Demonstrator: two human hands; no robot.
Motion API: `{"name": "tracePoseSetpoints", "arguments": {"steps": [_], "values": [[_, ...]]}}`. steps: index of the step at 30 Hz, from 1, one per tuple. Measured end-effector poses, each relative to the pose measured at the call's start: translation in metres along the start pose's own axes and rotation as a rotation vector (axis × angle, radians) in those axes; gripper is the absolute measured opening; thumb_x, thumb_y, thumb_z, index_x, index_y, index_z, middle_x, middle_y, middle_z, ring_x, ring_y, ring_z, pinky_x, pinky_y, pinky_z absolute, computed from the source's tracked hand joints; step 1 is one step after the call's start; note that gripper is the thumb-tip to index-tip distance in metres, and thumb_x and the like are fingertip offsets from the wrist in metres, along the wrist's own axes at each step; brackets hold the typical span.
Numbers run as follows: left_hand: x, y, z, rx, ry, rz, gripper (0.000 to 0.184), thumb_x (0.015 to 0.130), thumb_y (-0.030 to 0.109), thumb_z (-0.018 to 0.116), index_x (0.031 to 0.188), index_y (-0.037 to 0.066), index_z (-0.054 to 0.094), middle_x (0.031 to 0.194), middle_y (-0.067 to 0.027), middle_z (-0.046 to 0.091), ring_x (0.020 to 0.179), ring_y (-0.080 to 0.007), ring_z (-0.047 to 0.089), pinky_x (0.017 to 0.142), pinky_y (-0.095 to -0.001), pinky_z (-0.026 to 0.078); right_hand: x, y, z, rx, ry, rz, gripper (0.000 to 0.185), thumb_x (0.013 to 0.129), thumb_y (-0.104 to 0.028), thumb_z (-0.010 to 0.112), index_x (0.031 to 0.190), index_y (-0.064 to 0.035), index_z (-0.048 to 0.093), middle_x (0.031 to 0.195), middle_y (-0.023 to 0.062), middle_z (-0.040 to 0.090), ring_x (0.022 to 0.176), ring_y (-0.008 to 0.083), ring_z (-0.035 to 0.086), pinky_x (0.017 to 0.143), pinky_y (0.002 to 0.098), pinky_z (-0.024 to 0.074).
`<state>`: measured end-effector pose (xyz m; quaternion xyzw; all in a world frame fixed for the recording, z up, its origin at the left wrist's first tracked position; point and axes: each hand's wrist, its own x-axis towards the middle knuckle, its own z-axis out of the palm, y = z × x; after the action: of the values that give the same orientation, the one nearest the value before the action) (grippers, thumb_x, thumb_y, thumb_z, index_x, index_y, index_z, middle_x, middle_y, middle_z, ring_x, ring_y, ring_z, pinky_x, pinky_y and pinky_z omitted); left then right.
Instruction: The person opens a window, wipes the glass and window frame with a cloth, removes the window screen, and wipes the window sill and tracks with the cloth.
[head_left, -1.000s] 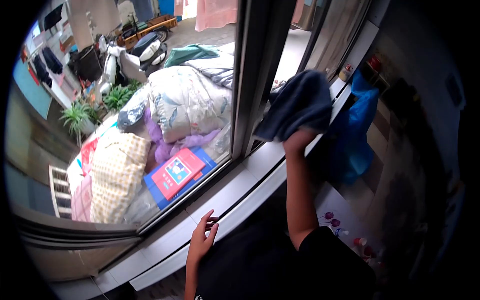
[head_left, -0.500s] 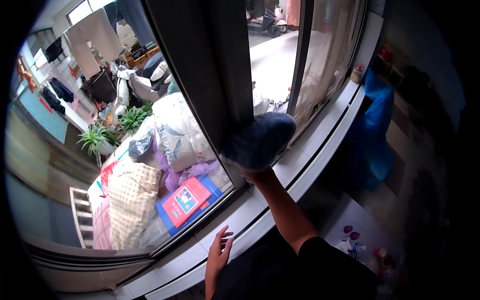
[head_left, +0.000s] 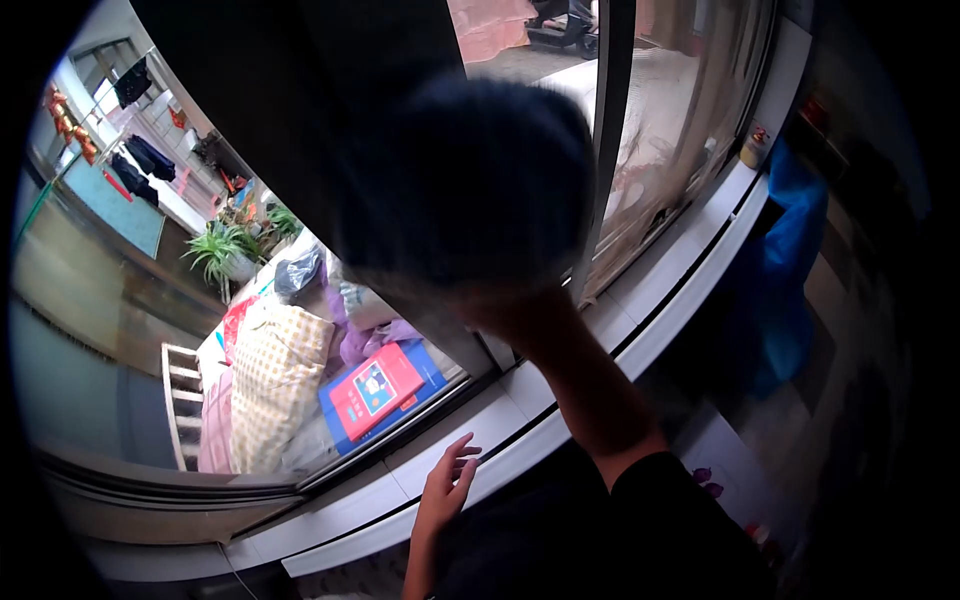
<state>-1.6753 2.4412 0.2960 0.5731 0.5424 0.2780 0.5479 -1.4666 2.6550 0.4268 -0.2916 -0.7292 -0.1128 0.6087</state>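
Note:
A dark blue cloth [head_left: 470, 190], smeared by motion, is at my right hand [head_left: 505, 312], raised in front of the dark window frame [head_left: 290, 90]. It covers my fingers, so whether it is a rag or a mitt I cannot make out. My left hand [head_left: 448, 480] hovers low by the white tiled sill [head_left: 420, 465], fingers apart and holding nothing.
Through the glass lie a red booklet [head_left: 376, 390] on a blue one, a checked pillow [head_left: 280, 380] and a potted plant [head_left: 222, 250]. A small bottle [head_left: 755, 148] stands at the sill's far end. Blue plastic sheeting [head_left: 785, 280] hangs at the right.
My right hand and the blue cloth have moved up and to the left, closer to the camera, across the dark frame. My left hand stays near the sill. The view has shifted slightly.

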Motion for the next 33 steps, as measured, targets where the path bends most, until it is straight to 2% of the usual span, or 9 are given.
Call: {"name": "tracePoseSetpoints", "arguments": {"steps": [6,10,14,17,20,24,28,32,33], "values": [[-0.002,-0.001,0.02,0.037,-0.016,-0.004,0.045,0.1,0.015,0.055,0.143,0.01,0.044,0.121,-0.0121,0.064,0.103,-0.0193,0.065,0.081,-0.0296,0.051,-0.048,-0.033,-0.01,0.101,-0.029,0.092,0.048,0.075,-0.022,0.082,0.119,-0.0119,0.066,0.121,0.0123,0.063,0.116,0.0332,0.058,0.106,0.05,0.0388],[-0.005,0.007,0.031,0.044,-0.05,-0.064,0.044,0.101,0.013,0.053,0.143,0.006,0.043,0.12,-0.014,0.064,0.105,-0.0203,0.064,0.093,-0.0328,0.049,-0.045,-0.032,-0.013,0.119,-0.032,0.103,0.053,0.078,-0.018,0.079,0.127,-0.0121,0.061,0.127,0.0127,0.06,0.121,0.0348,0.055,0.11,0.0513,0.0348],[-0.002,0.005,0.041,0.04,-0.038,-0.021,0.043,0.101,0.013,0.052,0.142,0.006,0.043,0.121,-0.014,0.064,0.105,-0.0201,0.065,0.093,-0.033,0.049,-0.044,-0.025,-0.002,0.138,-0.079,0.119,0.059,0.08,-0.019,0.078,0.134,-0.0116,0.056,0.135,0.0141,0.054,0.128,0.0356,0.048,0.114,0.05,0.0293],[-0.001,0.018,0.043,0.035,-0.051,-0.003,0.042,0.101,0.012,0.052,0.142,0.005,0.044,0.121,-0.014,0.064,0.105,-0.0193,0.064,0.093,-0.0329,0.049,-0.093,0.003,0.03,0.375,-0.118,0.184,0.046,0.088,-0.015,0.07,0.131,-0.0074,0.054,0.131,0.0118,0.054,0.128,0.0299,0.045,0.113,0.0402,0.0297],[-0.002,0.02,0.043,0.006,-0.052,-0.013,0.044,0.099,0.011,0.054,0.142,0.006,0.045,0.121,-0.0134,0.064,0.104,-0.02,0.064,0.091,-0.0322,0.049,-0.105,-0.003,0.021,0.321,0.028,0.41,0.033,0.097,-0.015,0.06,0.127,-0.0045,0.053,0.123,0.0085,0.055,0.12,0.0225,0.049,0.107,0.0336,0.0359],[0.002,0.015,0.035,-0.041,-0.085,0.015,0.042,0.098,0.008,0.053,0.139,0.004,0.048,0.118,-0.0133,0.065,0.103,-0.0193,0.065,0.091,-0.0315,0.049,-0.124,-0.007,-0.009,0.75,0.232,0.872,0.041,0.096,-0.015,0.058,0.135,-0.0034,0.052,0.14,0.0164,0.05,0.13,0.0312,0.046,0.112,0.04,0.0321],[0.021,0.004,0.025,-0.014,-0.234,0.093,0.038,0.097,0.007,0.054,0.135,0.003,0.052,0.116,-0.0138,0.066,0.102,-0.0193,0.066,0.089,-0.0319,0.05,-0.167,0.033,-0.022,0.48,0.141,0.889,0.035,0.099,-0.014,0.051,0.131,-0.0007,0.054,0.135,0.0171,0.054,0.128,0.031,0.049,0.11,0.0397,0.0351],[0.046,0.009,0.023,0.042,-0.334,0.186,0.037,0.097,0.01,0.057,0.134,0.005,0.053,0.116,-0.0117,0.066,0.1,-0.0188,0.065,0.087,-0.0311,0.051,-0.154,0.042,-0.039,0.257,-0.187,0.872,0.037,0.095,-0.012,0.048,0.129,-0.0001,0.056,0.138,0.0208,0.052,0.132,0.0358,0.045,0.113,0.0421,0.0328],[0.048,0.019,0.025,0.065,-0.327,0.166,0.037,0.097,0.012,0.058,0.134,0.005,0.054,0.117,-0.0111,0.067,0.099,-0.019,0.065,0.087,-0.0304,0.051,-0.151,0.043,-0.035,0.193,-0.109,0.797,0.039,0.092,-0.01,0.046,0.128,-0.0007,0.057,0.137,0.0218,0.052,0.132,0.0372,0.046,0.113,0.042,0.0336]]}}
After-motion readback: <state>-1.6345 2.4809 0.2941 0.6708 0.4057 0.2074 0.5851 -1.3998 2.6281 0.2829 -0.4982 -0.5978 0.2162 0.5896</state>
